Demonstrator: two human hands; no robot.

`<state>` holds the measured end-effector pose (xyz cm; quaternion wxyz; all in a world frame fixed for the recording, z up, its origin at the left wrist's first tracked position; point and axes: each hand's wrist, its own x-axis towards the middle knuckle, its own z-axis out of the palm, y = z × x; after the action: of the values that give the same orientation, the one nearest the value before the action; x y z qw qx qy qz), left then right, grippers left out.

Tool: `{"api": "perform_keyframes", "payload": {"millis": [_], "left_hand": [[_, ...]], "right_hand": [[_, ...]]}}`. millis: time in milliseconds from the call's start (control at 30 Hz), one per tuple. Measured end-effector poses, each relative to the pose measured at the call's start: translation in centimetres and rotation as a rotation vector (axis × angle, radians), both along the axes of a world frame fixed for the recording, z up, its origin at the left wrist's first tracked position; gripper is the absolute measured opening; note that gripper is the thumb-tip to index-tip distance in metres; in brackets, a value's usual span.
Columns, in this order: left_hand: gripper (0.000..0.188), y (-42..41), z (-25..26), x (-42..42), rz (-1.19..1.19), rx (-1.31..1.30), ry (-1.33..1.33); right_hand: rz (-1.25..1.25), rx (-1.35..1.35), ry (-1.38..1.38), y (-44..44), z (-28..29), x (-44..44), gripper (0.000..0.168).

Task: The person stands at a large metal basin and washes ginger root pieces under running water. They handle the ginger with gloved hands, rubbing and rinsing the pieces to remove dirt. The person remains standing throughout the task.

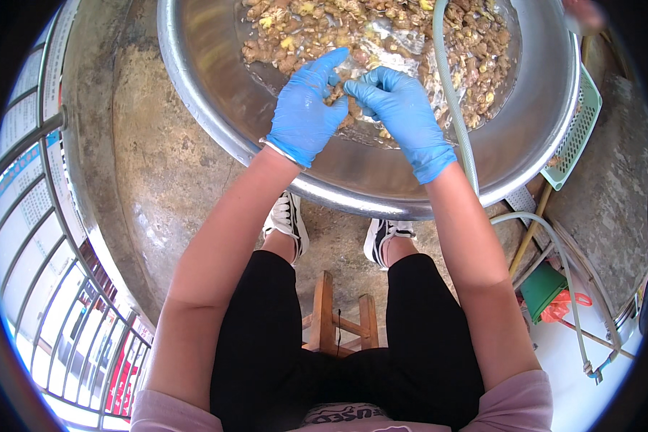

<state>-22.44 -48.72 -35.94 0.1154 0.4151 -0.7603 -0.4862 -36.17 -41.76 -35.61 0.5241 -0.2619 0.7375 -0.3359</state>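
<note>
Blue disposable gloves cover both of my hands, held over a large round stainless steel basin [351, 167]. In the basin, many knobbly pieces of ginger [480, 59] lie in shallow water. My left hand [309, 110] holds a small brown ginger piece [333, 96] between thumb and fingers, partly hidden by the glove. Close against it, the bent fingers of my right hand [399, 110] pinch at the piece's right side; their exact hold is partly covered. A pale flexible hose [451, 92] hangs over the near rim into the basin, just right of my right hand.
Right of the basin stand a light green perforated plastic basket [583, 129], a wooden pole [529, 232] and a green container [542, 289] with a red plastic bag [564, 305]. A wooden stool [324, 318] is between my legs. Metal railings [59, 237] run along the left.
</note>
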Motion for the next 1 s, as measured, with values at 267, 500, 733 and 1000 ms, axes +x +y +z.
{"api": "perform_keyframes", "payload": {"millis": [267,500,733,1000], "left_hand": [[0.034,-1.4,0.2,1.1,0.036,0.841,0.316],[0.038,-1.8,0.4,1.2,0.059,0.899,0.409],[0.037,-1.6,0.3,1.4,0.111,0.766,0.337],[0.019,-1.0,0.9,0.5,0.297,0.696,0.308]], "right_hand": [[-0.122,-0.156,-0.193,0.8,0.2,-0.3,0.017],[0.091,-0.217,0.279,1.6,-1.5,-1.2,0.032],[-0.069,-0.082,-0.181,1.1,1.3,-1.1,0.03],[-0.187,-0.234,-0.34,0.7,0.2,0.0,0.015]]}}
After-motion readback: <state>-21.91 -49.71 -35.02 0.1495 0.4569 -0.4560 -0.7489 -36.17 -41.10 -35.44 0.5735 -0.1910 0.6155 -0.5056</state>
